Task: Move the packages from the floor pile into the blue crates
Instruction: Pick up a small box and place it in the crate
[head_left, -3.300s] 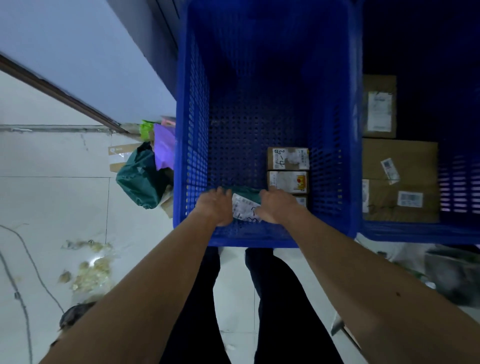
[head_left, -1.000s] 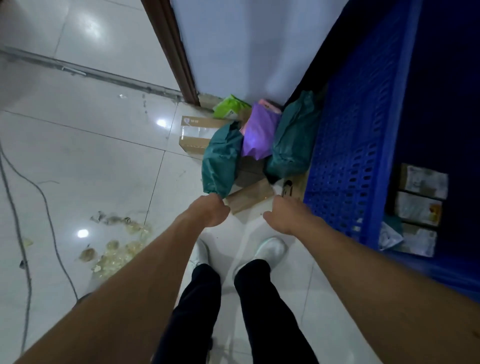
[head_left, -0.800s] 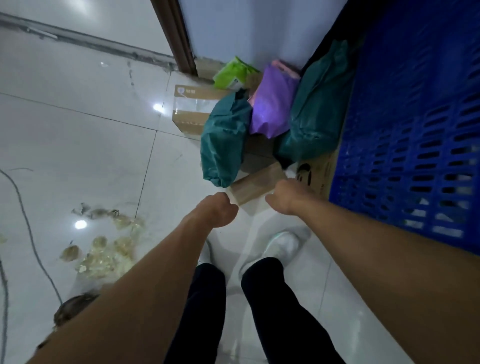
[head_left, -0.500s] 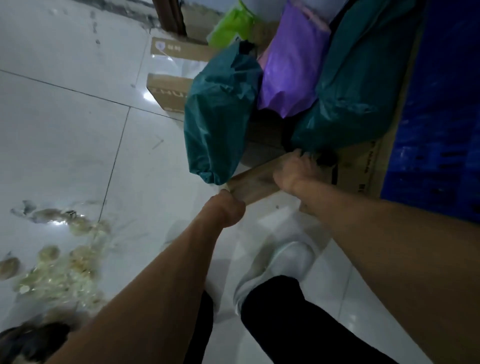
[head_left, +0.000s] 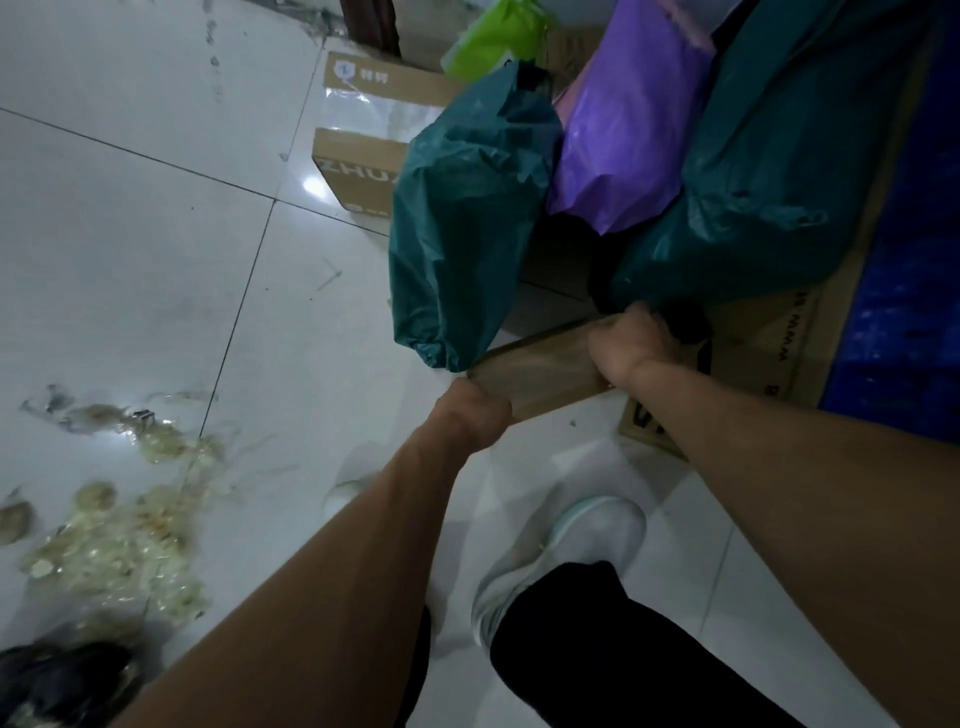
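My left hand (head_left: 475, 415) and right hand (head_left: 631, 345), empty a second ago, are now gripping both ends of a long brown box (head_left: 540, 371) lying on the floor at the pile's foot, ready for lifting into the blue crate (head_left: 904, 312).

A slim brown cardboard box (head_left: 540, 371) is slanting across the front of the floor pile, with the left hand (head_left: 475, 415) and right hand (head_left: 628, 345) gripping its ends. Behind it, a teal bag (head_left: 467, 218) and a bigger teal bag (head_left: 779, 156) are slumping over cartons, and a purple mailer (head_left: 623, 130) is leaning between them. The blue crate (head_left: 904, 312) is standing just right of the pile.
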